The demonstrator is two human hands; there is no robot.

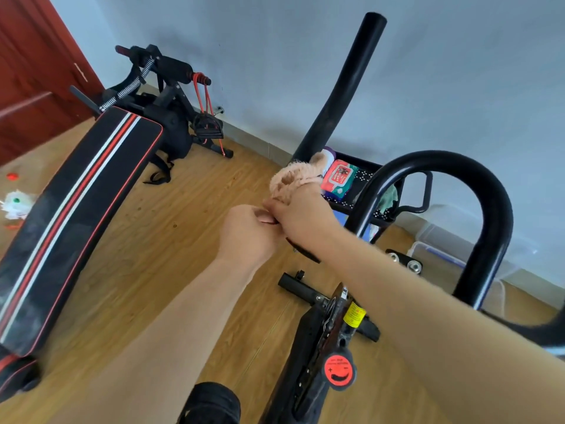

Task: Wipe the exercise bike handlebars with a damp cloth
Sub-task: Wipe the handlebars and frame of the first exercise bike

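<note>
Wooden floor (171, 209) spreads under the bike, where the right hand's (301, 217) fingers curl round a fuzzy pink cloth (289, 179) bunched at the foot of the straight black handlebar (345, 84). The left hand (247, 235) is curled into a fist touching the right hand, though whether it holds anything cannot be told; further out stand the looped handlebar (492, 194) to the right, a striped bench (76, 209) to the left and a wipes pack (339, 177) just beyond the cloth

Left hand (247, 234) and right hand (301, 215) are bare, same for both forearms (171, 316) all the way up. Only clothing showing is black fabric over a knee (211, 402) down low.
</note>
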